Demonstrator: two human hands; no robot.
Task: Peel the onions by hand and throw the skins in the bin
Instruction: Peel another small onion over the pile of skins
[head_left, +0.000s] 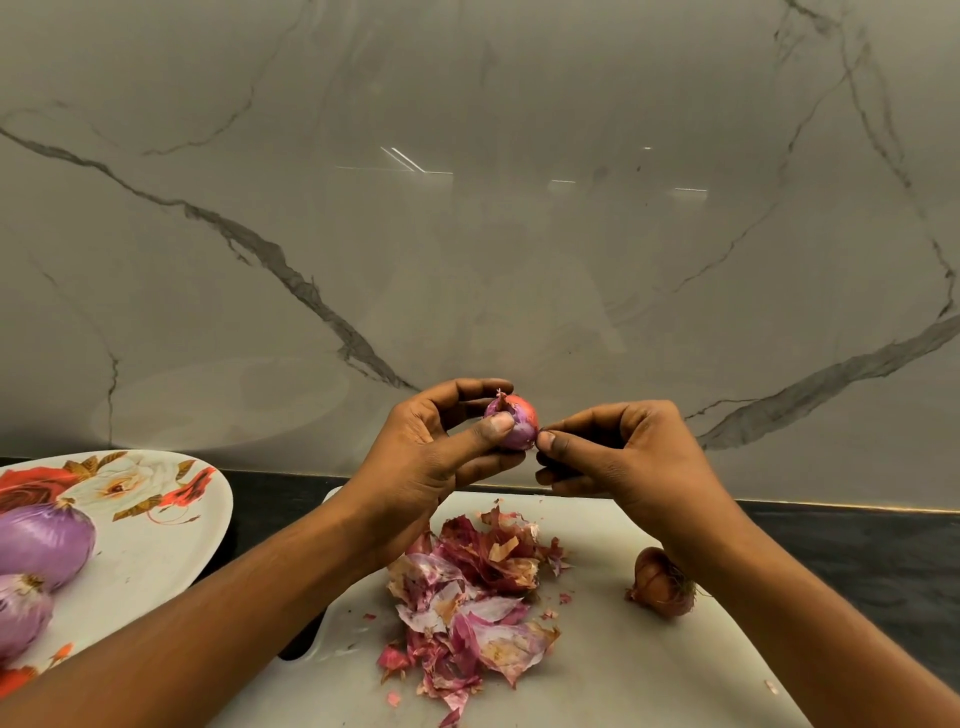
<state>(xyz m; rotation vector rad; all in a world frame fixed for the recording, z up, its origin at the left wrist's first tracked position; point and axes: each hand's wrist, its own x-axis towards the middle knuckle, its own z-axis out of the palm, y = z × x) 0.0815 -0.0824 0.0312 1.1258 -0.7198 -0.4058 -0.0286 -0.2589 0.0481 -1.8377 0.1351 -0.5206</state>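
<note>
Purple half-peeled onion (511, 427), reddish skin clinging on top.

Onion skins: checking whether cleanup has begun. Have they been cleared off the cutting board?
No, the onion skins lie in a heap on the white cutting board.

Lost most of held onion (519, 428) under thumb and curled fingers of left grip (441, 457), far side included. Couldn't tell whether right grip (623, 452) pinched loose skin or just that onion's right edge: too small. Saw only part of unpeeled onion (655, 583), rest behind right wrist. Lost plate's (156, 551) left part to frame edge, near rim to left forearm. Lost lower peeled onion (21, 613) partly to same edge. Lost cutting board's (649, 670) near end to bottom edge, left corner under forearm. Couldn't make out dark shape (301, 644) at board's left rim. Lost both forearms at bottom edge. Couldn't count overlapped scraps in skin pile (478, 592).
</note>
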